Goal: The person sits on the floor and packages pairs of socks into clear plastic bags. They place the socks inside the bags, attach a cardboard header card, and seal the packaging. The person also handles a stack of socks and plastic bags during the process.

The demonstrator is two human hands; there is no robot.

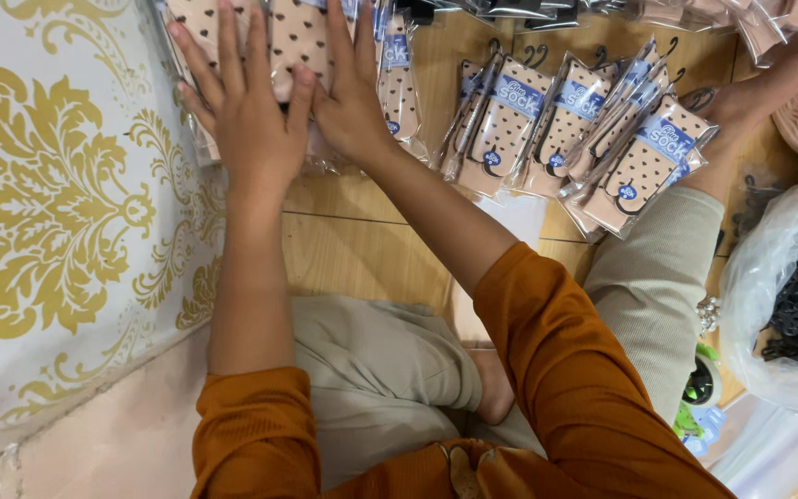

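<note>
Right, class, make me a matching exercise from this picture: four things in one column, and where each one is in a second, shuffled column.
Things:
1. left hand
2. clear bag of black hangers
3. gold-patterned sheet
4. row of packaged socks

Places:
A. far right, on the floor
B. along the left side
C. flat on a dotted sock pack, beside the right hand
D. laid side by side, upper middle

Pairs: 1-C, 2-A, 3-B, 4-D

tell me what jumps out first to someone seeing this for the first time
Two bare hands, the left hand and right hand, press flat side by side on a clear-bagged pair of dotted beige socks at top centre. To the right, more packed socks fan across the wooden floor; a gold-patterned white panel fills the left.
</note>
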